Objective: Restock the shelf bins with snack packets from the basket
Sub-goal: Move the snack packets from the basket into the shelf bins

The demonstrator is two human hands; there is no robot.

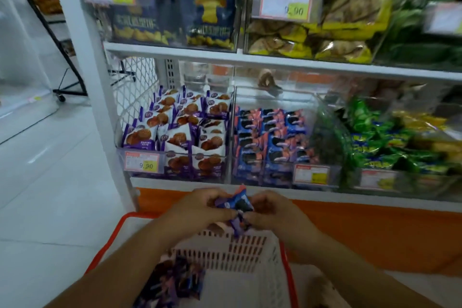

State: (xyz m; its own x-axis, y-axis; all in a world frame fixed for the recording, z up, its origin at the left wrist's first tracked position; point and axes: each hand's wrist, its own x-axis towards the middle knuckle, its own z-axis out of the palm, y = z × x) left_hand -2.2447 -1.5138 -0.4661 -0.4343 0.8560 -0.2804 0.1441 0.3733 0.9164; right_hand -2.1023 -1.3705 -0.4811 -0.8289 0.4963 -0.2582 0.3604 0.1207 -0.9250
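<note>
Both my hands meet above the white basket [250,255] with its orange rim. My left hand [200,207] and my right hand [270,210] together grip a small bunch of blue and purple snack packets [236,207]. More dark purple and blue packets [172,282] lie in the basket's near left corner. On the lower shelf, straight ahead, a clear bin of purple-and-white biscuit packets [180,132] stands left of a clear bin of blue sandwich-cookie packets [270,140].
A bin of green and yellow packets [380,142] sits to the right. The upper shelf holds dark blue bags [175,5] and yellow bags [325,7]. A white upright post [85,57] bounds the shelf on the left, with white floor and a black rack stand [67,75] beyond.
</note>
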